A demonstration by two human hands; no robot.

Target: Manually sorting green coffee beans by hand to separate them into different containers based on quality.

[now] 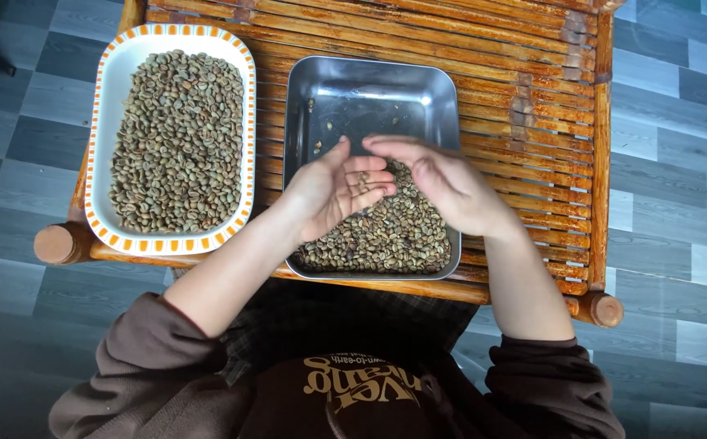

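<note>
The left hand is open, palm up, with a few green coffee beans lying in it. The right hand bends over them, its fingers loose and holding nothing. Both hang over a shiny metal tray with beans piled at the near end. It sits on a bamboo slat table over a grey tile floor. Beside it, a long white dish with an orange rim points away, full of beans.

A slatted bamboo table carries a white dish and steel tray.
</note>
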